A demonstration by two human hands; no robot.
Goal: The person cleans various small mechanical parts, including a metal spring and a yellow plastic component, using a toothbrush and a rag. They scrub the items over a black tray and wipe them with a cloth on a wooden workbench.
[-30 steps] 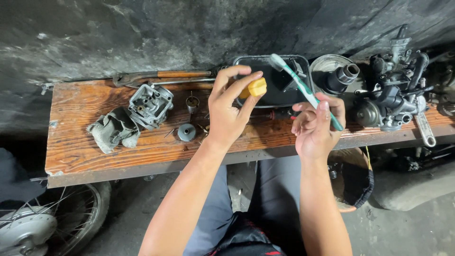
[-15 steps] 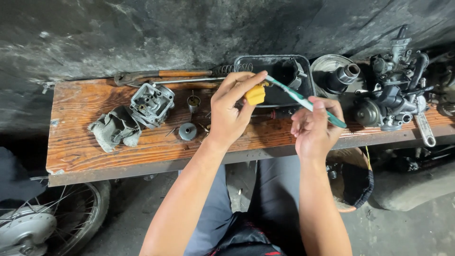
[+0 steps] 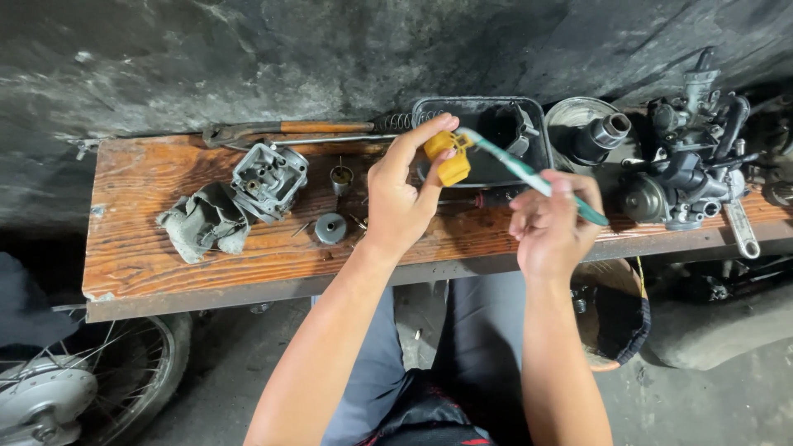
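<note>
Your left hand (image 3: 401, 198) is closed in a pinch on a small yellow plastic part (image 3: 448, 157), thumb and fingertips clamped on it, raised above the middle of the worn wooden plank bench (image 3: 157, 256). The part sits just in front of the black rectangular plastic tray (image 3: 529, 111) at the bench's back edge.

Your right hand (image 3: 549, 223) is closed around the handle of a teal-and-white toothbrush (image 3: 529, 173), held over the front edge of the bench, right of centre. The brush runs up and left from that hand; its head touches the yellow part at the top.

On the bench, left half: a crumpled grey rag (image 3: 202, 221) near the front-left, and just beside it a grey cast-metal carburetor body (image 3: 268, 177), open side up. A small round metal cap (image 3: 330, 228) lies near the front edge, beside your left wrist. A small brass-coloured cup-shaped piece (image 3: 340, 177) stands between the carburetor body and your left hand. Along the back edge lie pliers with orange-brown handles (image 3: 285, 130) and a thin metal rod (image 3: 330, 140).

Right half: a round metal dish holding a dark cylindrical fitting (image 3: 599, 132) stands just right of the tray. At the right end sits a dark assembled carburetor with levers and hoses (image 3: 690, 157), and a flat wrench (image 3: 739, 227) lies at the front-right corner.

Below the bench's left end, a spoked motorcycle wheel (image 3: 83, 380).
</note>
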